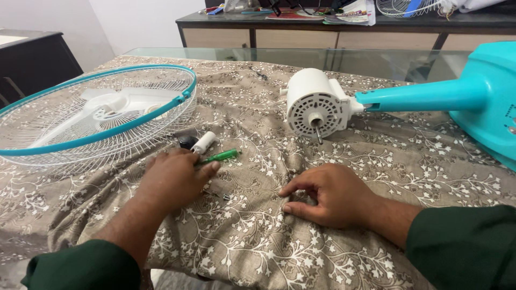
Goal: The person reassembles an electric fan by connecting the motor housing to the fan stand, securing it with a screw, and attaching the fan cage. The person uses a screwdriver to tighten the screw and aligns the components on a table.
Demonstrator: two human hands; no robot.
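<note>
Two bare hands rest on a floral brown cloth (252, 236) spread over a glass-topped table (226, 53). At the far left lies a white wire fan guard (80, 123) with a teal rim, and white fan blades (115, 104) show through its mesh. Just beside the guard's near edge sit a small black cap (187, 142) and a white cylindrical piece (203, 142), touching or nearly touching each other. The left hand (174, 180) lies palm down right below them, its fingers curled loosely over the shaft end of a green-handled screwdriver (217, 157); the handle sticks out to the right past the fingertips. Whether the fingers actually grip it cannot be told. A small metal part (226, 196) lies on the cloth just right of that hand.

The right hand (328, 196) sits near the middle, fingers bent and pressed into a fold of the cloth, holding nothing else visible. Beyond it, well apart, the white fan motor housing (314, 104) lies on its side, its shaft pointing toward the camera. It joins a teal neck (419, 96) that widens into the teal fan base (492, 102) at the far right. A cluttered sideboard (344, 29) stands behind the table.
</note>
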